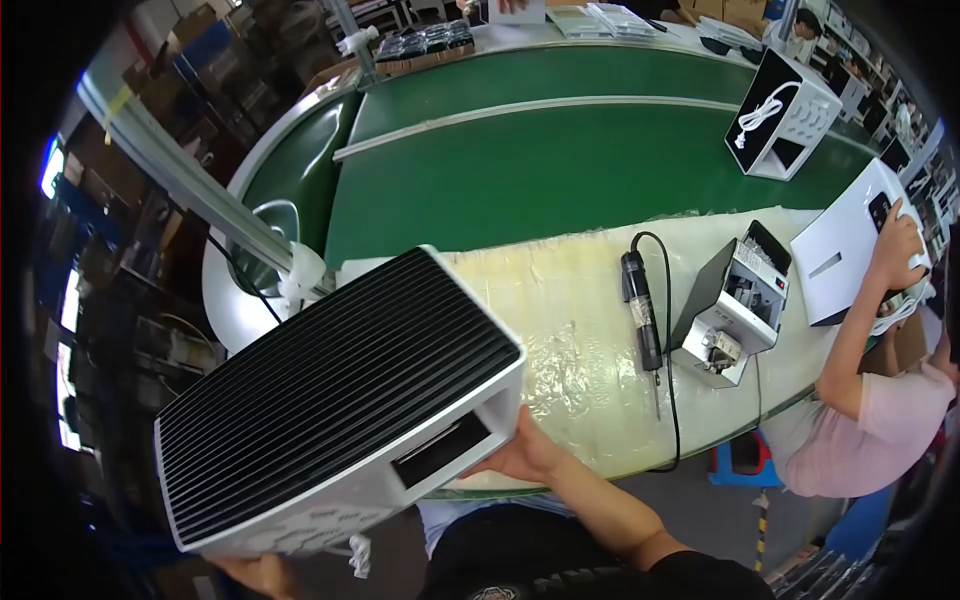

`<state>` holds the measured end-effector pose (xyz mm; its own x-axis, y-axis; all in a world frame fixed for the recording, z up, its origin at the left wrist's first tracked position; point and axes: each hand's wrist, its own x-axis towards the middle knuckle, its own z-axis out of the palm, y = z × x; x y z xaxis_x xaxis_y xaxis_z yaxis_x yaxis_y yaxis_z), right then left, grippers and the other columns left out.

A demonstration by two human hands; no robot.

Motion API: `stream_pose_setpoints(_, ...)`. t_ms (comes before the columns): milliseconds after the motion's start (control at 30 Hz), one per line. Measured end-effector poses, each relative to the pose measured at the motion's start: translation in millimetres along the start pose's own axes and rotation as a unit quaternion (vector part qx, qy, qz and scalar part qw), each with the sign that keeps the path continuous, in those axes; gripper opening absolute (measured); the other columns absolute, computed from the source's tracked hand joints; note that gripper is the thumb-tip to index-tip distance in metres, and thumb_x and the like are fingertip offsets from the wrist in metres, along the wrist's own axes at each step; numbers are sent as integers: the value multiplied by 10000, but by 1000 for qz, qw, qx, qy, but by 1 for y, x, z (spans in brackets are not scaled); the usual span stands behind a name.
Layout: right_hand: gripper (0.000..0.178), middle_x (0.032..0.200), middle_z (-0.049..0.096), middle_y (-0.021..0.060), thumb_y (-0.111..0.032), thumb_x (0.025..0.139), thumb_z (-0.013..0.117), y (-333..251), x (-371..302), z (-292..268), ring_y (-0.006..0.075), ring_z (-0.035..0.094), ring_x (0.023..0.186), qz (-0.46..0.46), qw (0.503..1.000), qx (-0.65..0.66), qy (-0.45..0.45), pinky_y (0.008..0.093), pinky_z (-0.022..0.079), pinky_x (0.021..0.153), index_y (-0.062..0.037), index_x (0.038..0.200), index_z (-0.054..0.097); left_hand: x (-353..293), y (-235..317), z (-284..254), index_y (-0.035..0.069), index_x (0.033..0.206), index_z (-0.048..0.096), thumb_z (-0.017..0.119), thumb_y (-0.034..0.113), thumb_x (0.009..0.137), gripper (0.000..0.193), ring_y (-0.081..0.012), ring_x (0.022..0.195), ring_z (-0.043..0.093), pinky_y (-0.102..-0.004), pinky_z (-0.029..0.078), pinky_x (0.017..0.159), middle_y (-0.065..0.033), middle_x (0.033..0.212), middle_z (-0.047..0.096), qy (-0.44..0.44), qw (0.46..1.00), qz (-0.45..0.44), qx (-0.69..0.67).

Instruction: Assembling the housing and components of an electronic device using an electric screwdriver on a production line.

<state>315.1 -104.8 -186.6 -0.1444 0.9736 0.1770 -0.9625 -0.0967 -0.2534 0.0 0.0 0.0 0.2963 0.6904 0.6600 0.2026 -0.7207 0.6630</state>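
A large white box-shaped appliance with a black ribbed panel (340,390) is tilted in front of me at the left, its lower side over the table's near edge. My right hand (525,452) grips its near right corner, beside a dark rectangular opening. Under its lower left end my left hand (258,573) holds the casing, the fingers mostly hidden behind it. A white cord end (360,555) dangles below the appliance. To the right, on the padded mat, lies a black electric screwdriver (640,310) with its cable looped alongside.
An opened grey-and-white unit (735,310) with exposed parts stands right of the screwdriver. Beyond the film-covered mat (570,370) runs a green conveyor belt (540,160) carrying another white-and-black appliance (785,115). At right a co-worker's hand (900,250) holds a white housing (840,255). A metal post (190,165) rises at left.
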Motion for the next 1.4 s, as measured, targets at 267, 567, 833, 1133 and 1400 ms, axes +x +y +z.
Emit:
stream_pose_setpoints(267, 735, 1353, 488, 189, -608, 950, 302, -28, -59, 14, 368, 503, 1201, -86, 934, 2, 347, 526, 398, 1023, -55, 1435, 303, -48, -109, 86, -9, 1477, 98, 450, -74, 575, 970, -277, 1294, 344, -398, 229, 1103, -193, 1407, 321, 34, 984, -156, -73)
stream_pose_setpoints(567, 381, 1181, 593, 234, -148, 911, 595, -122, -75, 33, 295, 606, 1068, -200, 277, -751, 565, 351, 448, 938, 54, 1226, 518, -113, -142, 89, -24, 1443, 164, 635, 83, 859, 758, -281, 1258, 399, -407, 295, 1074, -197, 1418, 329, -11, 998, -39, 51)
stream_pose_setpoints(833, 449, 963, 577, 251, -237, 860, 610, -163, -48, -19, 413, 545, 907, -105, 95, -818, 557, 491, 449, 791, 47, 1193, 510, -43, -36, 80, -90, 1384, 291, 569, 97, 866, 617, -355, 1204, 457, -446, 389, 1008, -264, 1350, 407, -31, 997, -63, 10)
stream_pose_setpoints(1133, 512, 976, 610, 238, -265, 835, 632, -151, -67, -15, 409, 614, 886, 1, 209, -791, 576, 466, 497, 766, 19, 1236, 486, 28, 75, 188, 17, 1087, 629, 659, 123, 668, 434, -385, 1147, 551, -502, 434, 946, -198, 1151, 603, -361, 897, 244, 67)
stream_pose_setpoints(1400, 456, 893, 552, -6, -126, 831, 676, -123, -158, 109, 82, 534, 752, -342, 574, -534, 518, 236, 459, 650, 0, 1231, 496, 40, 96, 239, 21, 1139, 611, 672, 228, 679, 508, -410, 1187, 498, -532, 396, 974, -224, 1231, 536, -422, 868, 216, 147)
